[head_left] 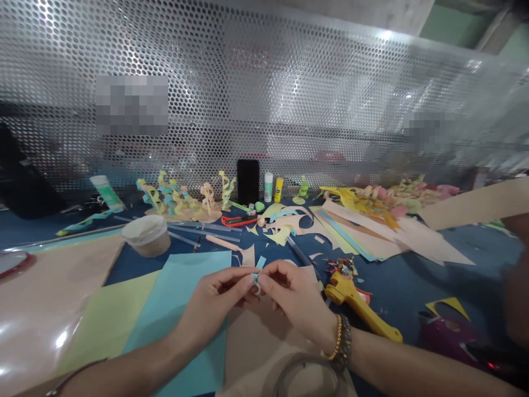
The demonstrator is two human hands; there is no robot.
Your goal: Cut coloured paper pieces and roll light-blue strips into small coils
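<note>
Between my two hands, at the middle of the view, is a small light-blue paper piece [260, 263], its upper end sticking up above the fingertips. My left hand [223, 292] pinches it from the left, thumb and forefinger together. From the right, my right hand [291, 286] pinches the same piece, fingertips almost touching those of the left. Part of the piece is hidden by the fingers. Under the hands lie a blue sheet [182, 309] and a tan sheet [252, 353].
Behind the hands stand a black phone [248, 182], glue sticks [268, 187] and small paper figures [165, 193]. A white tub [146, 236] is at left, a yellow tool [363, 309] at right. Paper scraps [289, 220] lie beyond. Someone's arm [516, 275] shows at far right.
</note>
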